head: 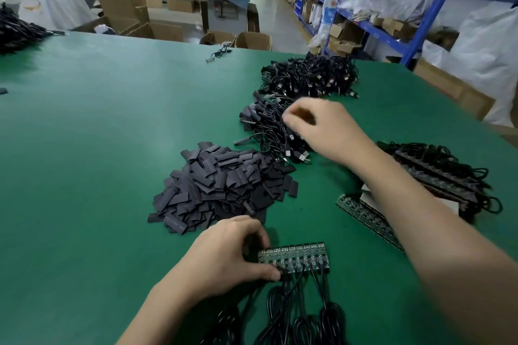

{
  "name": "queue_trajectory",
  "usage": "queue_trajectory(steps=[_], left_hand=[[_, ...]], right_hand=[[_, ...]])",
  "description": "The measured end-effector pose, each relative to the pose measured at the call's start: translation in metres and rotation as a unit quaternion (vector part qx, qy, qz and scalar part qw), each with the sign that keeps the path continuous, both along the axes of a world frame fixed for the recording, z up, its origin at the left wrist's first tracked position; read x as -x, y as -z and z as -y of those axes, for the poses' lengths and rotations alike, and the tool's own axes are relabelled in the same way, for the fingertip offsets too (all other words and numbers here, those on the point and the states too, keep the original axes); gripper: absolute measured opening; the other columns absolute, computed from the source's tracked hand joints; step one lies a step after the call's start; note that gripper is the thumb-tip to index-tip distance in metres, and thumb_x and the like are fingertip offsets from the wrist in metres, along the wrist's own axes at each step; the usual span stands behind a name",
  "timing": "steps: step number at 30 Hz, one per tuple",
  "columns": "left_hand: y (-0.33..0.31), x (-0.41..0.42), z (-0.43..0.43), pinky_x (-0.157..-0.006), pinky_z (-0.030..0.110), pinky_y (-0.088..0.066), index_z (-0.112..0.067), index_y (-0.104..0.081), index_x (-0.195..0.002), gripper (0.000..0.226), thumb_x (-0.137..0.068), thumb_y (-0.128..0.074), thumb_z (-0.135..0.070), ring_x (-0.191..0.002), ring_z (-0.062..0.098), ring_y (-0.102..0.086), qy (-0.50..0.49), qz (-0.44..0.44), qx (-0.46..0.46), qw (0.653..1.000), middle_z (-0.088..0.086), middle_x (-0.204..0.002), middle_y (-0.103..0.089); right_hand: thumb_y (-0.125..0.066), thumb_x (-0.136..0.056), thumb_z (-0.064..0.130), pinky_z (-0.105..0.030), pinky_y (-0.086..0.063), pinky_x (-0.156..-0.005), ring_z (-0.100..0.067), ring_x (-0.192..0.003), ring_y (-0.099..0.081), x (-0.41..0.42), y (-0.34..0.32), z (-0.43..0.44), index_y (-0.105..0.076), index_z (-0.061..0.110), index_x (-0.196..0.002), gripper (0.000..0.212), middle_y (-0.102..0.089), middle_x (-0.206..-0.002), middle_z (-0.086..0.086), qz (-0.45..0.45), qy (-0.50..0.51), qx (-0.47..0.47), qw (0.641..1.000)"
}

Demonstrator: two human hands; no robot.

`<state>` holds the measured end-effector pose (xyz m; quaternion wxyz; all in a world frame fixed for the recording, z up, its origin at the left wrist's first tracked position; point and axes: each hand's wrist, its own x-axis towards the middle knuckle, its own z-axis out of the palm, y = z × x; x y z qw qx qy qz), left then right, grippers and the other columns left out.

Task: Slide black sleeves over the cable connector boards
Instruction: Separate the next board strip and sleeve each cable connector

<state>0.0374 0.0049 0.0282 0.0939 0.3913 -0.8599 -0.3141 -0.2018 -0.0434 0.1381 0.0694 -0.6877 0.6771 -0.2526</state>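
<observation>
Green work table [112, 148], seen from above and behind the hands, with blue shelving [420, 22] of cartons beyond its far right edge. Far right on the table lies a large tangle of black USB cables [308, 75]. Nearer, at centre, sits a loose pile of flat black sleeves [224, 185]. Between these two lies a smaller heap of cables with sleeves already on their ends [263, 126]. To the right, partly hidden by the right forearm, is a stack of board strips with looped cables [437, 173], and just beside it a bare strip of boards [361, 214] angled toward the viewer. At the near edge lies the strip of cable connector boards [294, 258] — unsleeved, its black leads trailing toward the viewer in coils. The left hand [224, 255] grasps this strip's left end, thumb on the near edge and fingers curled over the far edge. The right hand [322, 126] reaches over the sleeved heap with fingertips bunched and blurred — whether it holds anything cannot be told. A single cable [220, 53] lies alone near the far edge.
</observation>
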Motion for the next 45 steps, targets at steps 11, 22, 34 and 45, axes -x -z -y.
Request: queue_trajectory(steps=[11,22,34,45], left_hand=[[-0.005,0.003,0.001,-0.069,0.021,-0.053,-0.019,-0.079,-0.090,0.023,-0.070,-0.088,-0.027,-0.070,0.012,-0.065,-0.039,-0.248,-0.295,0.922,0.003,-0.078,-0.073],[0.000,0.004,0.001,-0.064,0.020,-0.053,-0.015,-0.082,-0.085,0.022,-0.073,-0.087,-0.033,-0.064,0.010,-0.063,-0.034,-0.290,-0.360,0.886,0.003,-0.074,-0.072],[0.001,0.005,0.000,-0.063,0.020,-0.053,-0.015,-0.081,-0.081,0.005,-0.077,-0.080,-0.019,-0.062,0.011,-0.064,-0.044,-0.289,-0.369,0.882,0.006,-0.071,-0.072],[-0.001,0.005,-0.002,-0.061,0.019,-0.052,-0.014,-0.081,-0.079,0.003,-0.078,-0.079,-0.017,-0.061,0.010,-0.062,-0.047,-0.288,-0.378,0.879,0.007,-0.070,-0.071]], right_hand=[[-0.078,-0.088,0.043,-0.020,-0.032,-0.054,0.001,-0.058,-0.048,-0.015,0.077,-0.108,-0.074,0.026,-0.086,0.018,-0.059,-0.065,0.012,0.135,-0.136,-0.279,0.941],[-0.070,-0.097,0.033,-0.013,-0.035,-0.059,0.005,-0.062,-0.048,-0.018,0.092,-0.119,-0.069,0.034,-0.081,0.016,-0.060,-0.067,0.019,0.212,-0.135,-0.226,0.941],[-0.071,-0.098,0.024,-0.010,-0.037,-0.064,0.003,-0.067,-0.052,-0.017,0.098,-0.116,-0.072,0.029,-0.082,0.017,-0.061,-0.072,0.016,0.278,-0.156,-0.241,0.917],[-0.072,-0.097,0.024,-0.016,-0.042,-0.069,0.000,-0.074,-0.057,-0.015,0.105,-0.112,-0.073,0.027,-0.085,0.013,-0.065,-0.077,0.013,0.300,-0.173,-0.241,0.906]])
